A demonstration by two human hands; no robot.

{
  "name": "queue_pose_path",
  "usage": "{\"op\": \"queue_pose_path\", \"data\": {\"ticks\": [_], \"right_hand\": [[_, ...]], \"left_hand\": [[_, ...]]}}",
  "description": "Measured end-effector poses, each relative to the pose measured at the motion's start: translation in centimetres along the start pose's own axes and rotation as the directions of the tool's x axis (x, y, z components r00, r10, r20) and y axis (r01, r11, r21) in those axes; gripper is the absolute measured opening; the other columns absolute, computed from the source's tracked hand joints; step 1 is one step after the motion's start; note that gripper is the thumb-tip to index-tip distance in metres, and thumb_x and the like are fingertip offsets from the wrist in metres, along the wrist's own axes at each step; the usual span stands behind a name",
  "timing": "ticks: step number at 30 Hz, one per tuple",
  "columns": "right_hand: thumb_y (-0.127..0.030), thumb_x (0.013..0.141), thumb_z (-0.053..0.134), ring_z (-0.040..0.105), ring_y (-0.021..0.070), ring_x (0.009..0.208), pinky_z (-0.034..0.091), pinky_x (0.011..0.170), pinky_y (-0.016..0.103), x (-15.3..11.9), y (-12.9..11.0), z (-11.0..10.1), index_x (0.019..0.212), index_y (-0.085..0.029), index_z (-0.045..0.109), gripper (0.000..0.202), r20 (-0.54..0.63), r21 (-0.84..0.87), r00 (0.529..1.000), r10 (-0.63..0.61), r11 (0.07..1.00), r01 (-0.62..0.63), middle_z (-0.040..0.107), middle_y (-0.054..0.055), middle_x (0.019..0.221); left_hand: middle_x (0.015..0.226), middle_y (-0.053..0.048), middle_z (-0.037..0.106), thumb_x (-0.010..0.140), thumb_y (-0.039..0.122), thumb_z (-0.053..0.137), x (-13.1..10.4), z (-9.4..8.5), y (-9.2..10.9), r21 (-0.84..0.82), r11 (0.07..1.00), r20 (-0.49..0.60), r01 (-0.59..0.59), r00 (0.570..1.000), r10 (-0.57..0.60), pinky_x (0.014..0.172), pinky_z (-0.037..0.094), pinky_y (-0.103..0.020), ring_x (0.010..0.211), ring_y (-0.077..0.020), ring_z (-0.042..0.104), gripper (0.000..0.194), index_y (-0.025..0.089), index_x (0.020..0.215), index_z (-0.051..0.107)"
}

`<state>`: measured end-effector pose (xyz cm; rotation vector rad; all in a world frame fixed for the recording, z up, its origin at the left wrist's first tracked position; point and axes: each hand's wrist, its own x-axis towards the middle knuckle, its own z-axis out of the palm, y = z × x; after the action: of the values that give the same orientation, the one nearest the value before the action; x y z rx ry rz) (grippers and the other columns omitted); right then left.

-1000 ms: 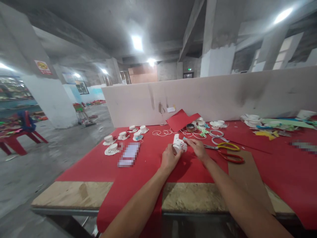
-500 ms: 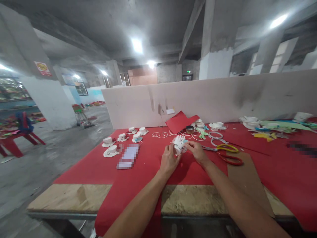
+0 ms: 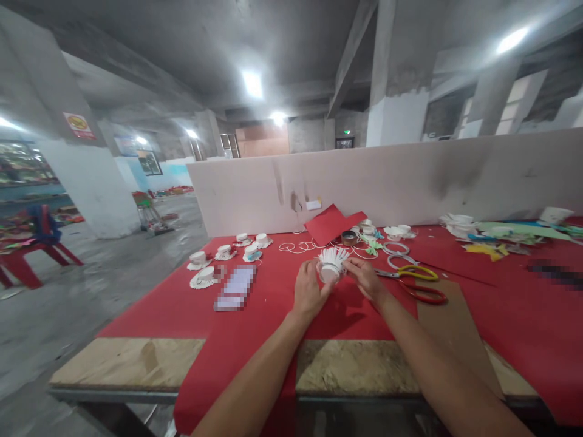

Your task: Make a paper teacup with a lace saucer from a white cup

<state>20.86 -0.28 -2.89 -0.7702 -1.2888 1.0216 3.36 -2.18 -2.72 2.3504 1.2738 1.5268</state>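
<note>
A white paper cup [image 3: 330, 273] with its wall cut into strips that fan outward is held over the red-covered table, its round base towards me. My left hand [image 3: 310, 290] is closed around its left side, thumb under the base. On the right, the fingers of my right hand [image 3: 365, 278] close on the edge of the fanned strips; the fingertips are partly hidden. Just right of that hand lie scissors [image 3: 421, 272] with a yellow handle, and a red handle [image 3: 424, 294] rests below them.
Several small white cup hats [image 3: 225, 252] stand at the left, near a blurred pale rectangle [image 3: 235, 288]. Behind my hands are looped white cord [image 3: 298, 247], a tape roll [image 3: 349, 237] and red paper [image 3: 332, 223]. Brown cardboard [image 3: 449, 321] and paper scraps [image 3: 489, 250] lie right. A pale board [image 3: 387, 182] closes the back.
The paper cup has turned so that its base faces me more and its strips fan wider. My right hand has shifted slightly right along the strips.
</note>
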Motion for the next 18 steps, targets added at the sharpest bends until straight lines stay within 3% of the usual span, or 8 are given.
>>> {"op": "queue_pose_path", "data": {"ticks": [2,4,8,13,18], "right_hand": [[-0.043,0.067,0.067,0.048,0.0124,0.06,0.04,0.061,0.026,-0.2,-0.5,-0.1,0.067,-0.015,0.059,0.029,0.091,0.066,0.993,0.072,0.995,-0.078,0.055,0.0,0.063],[-0.041,0.069,0.067,0.048,0.0119,0.058,0.039,0.06,0.025,-0.4,-0.8,-0.1,0.065,-0.015,0.058,0.027,0.19,0.076,0.976,0.108,0.989,-0.125,0.053,0.0,0.062],[-0.038,0.075,0.063,0.048,0.0119,0.06,0.038,0.061,0.026,-0.8,-0.6,-0.1,0.067,-0.014,0.059,0.026,0.305,-0.034,0.944,0.124,0.992,-0.119,0.054,0.001,0.063],[-0.04,0.074,0.063,0.051,0.0136,0.064,0.039,0.064,0.027,-0.9,-0.4,0.1,0.07,-0.014,0.062,0.027,0.352,-0.234,0.923,0.156,0.969,-0.075,0.058,0.002,0.067],[-0.04,0.072,0.065,0.052,0.0127,0.062,0.04,0.062,0.026,-1.2,-0.9,0.8,0.068,-0.013,0.062,0.027,0.386,-0.292,0.901,0.199,0.953,-0.085,0.057,0.002,0.065]], "left_hand": [[0.111,-0.012,0.051,0.079,0.043,0.053,0.5,-0.3,-0.6,-0.115,0.991,-0.045,0.064,0.997,-0.07,0.086,0.042,-0.035,0.1,-0.0214,0.052,0.045,0.017,0.115,0.045],[0.11,-0.012,0.054,0.078,0.044,0.055,1.1,-0.4,-1.3,-0.255,0.955,-0.025,0.15,0.987,-0.162,0.086,0.041,-0.035,0.1,-0.0209,0.053,0.045,0.016,0.112,0.048],[0.097,-0.008,0.061,0.075,0.045,0.058,1.5,-0.2,-2.3,-0.504,0.791,0.195,0.347,0.938,-0.287,0.075,0.044,-0.029,0.088,-0.018,0.057,0.04,0.015,0.101,0.057],[0.064,-0.001,0.057,0.063,0.048,0.067,1.6,-0.8,-2.0,-0.552,0.679,0.445,0.484,0.86,-0.251,0.052,0.037,-0.021,0.057,-0.0104,0.05,0.04,0.011,0.076,0.06],[0.06,-0.001,0.056,0.059,0.043,0.072,2.0,-2.0,-2.0,-0.543,0.637,0.6,0.547,0.784,-0.162,0.049,0.035,-0.021,0.052,-0.0089,0.048,0.037,0.01,0.072,0.061]]}}
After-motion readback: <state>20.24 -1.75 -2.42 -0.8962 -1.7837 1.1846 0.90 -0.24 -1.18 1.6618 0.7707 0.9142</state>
